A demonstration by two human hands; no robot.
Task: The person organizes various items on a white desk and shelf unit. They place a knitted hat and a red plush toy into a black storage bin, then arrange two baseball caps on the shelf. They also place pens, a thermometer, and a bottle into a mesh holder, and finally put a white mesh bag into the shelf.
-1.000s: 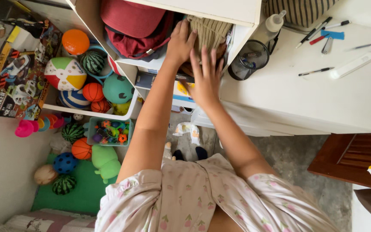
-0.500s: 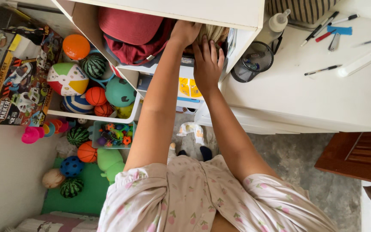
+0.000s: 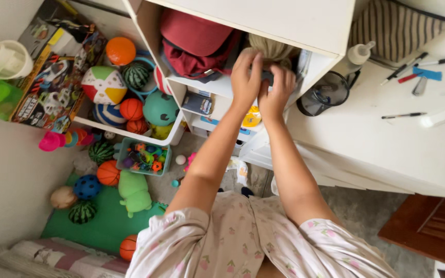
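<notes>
Reaching into the white shelf unit point(image 3: 263, 20), both hands are seen close together: the left hand point(image 3: 245, 77) and the right hand point(image 3: 278, 91) are curled on a beige knitted item point(image 3: 272, 47) tucked just above the fingers. A red bag point(image 3: 194, 44) is stuffed left of the left hand; a mesh pen cup point(image 3: 323, 92) is set right of the right hand.

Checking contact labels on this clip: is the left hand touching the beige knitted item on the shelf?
Touching. The head view shows the left hand with its fingers laid on the lower edge of the beige knitted item in the shelf compartment, no gap visible; the right hand is beside it.
</notes>
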